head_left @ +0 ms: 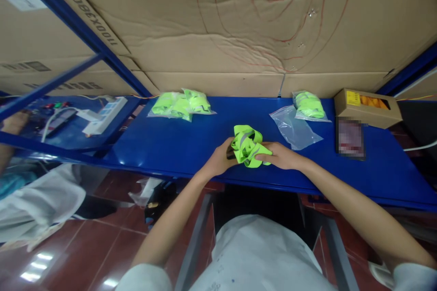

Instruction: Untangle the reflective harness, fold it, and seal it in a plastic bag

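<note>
A bunched neon-green strap with grey reflective bands lies on the blue table near its front edge. My left hand is closed on its left side. My right hand grips its right side with fingers pinched. An empty clear plastic bag lies just beyond my right hand.
Bagged green straps are piled at the back left, another bagged one at the back right. A cardboard box and a small dark packet sit to the right. A white power strip lies left. Cardboard walls stand behind.
</note>
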`<state>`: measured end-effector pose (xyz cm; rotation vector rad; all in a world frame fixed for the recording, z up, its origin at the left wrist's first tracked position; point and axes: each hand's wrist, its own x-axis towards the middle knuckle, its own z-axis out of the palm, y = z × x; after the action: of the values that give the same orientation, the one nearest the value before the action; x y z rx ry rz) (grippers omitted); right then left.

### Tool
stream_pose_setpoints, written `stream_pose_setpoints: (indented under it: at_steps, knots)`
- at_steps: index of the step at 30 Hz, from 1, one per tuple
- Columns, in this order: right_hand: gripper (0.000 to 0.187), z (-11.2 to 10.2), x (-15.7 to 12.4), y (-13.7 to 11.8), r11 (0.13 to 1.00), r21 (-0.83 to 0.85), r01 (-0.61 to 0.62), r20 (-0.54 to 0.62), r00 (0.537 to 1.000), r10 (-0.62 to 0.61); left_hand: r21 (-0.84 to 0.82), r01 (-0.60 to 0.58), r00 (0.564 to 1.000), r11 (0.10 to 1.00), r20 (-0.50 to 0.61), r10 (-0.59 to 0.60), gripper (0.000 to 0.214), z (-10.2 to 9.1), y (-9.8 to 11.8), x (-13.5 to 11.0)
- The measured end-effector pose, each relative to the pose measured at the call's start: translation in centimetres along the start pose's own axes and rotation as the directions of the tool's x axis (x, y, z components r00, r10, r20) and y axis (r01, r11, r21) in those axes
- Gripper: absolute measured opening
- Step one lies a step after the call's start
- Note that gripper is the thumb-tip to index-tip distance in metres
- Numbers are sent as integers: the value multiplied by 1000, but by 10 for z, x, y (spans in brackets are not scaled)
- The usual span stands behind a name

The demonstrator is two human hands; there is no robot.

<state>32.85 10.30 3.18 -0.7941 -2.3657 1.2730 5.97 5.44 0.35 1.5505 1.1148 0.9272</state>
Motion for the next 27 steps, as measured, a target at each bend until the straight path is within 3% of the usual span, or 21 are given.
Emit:
stream_pose_setpoints:
  at_steps: [3,7,10,15,21,25,27]
  knots:
    - [52,2,-2,1,1000,-8,9,-54,999,-10,-122,13,999,992,46,-8,100,0,1,-16]
    - [50,5,0,1,1000,-21,10,-98,995,-12,-219,76,995,973,73,-61,98,-1,0,-26]
    - [48,3,3,-1,1000,-28,6,-37,999,-7,-206,91,996,974,43,-84,98,2,-3,-20]
    - [49,-13,5,-3,998,-44,-54,136,989,59,-45,1,999,999,-46,-3,98,10,-7,-6]
    - [58,-37,16,-6,982,-102,-159,379,906,186,242,-182,981,953,-27,194,94,14,-2,-5]
    - [59,-44,32,-9,971,-161,-179,445,864,233,412,-274,955,869,10,296,53,14,1,-14]
    - [57,-45,39,-7,968,-186,-171,435,868,237,469,-282,953,837,34,301,50,14,0,-17]
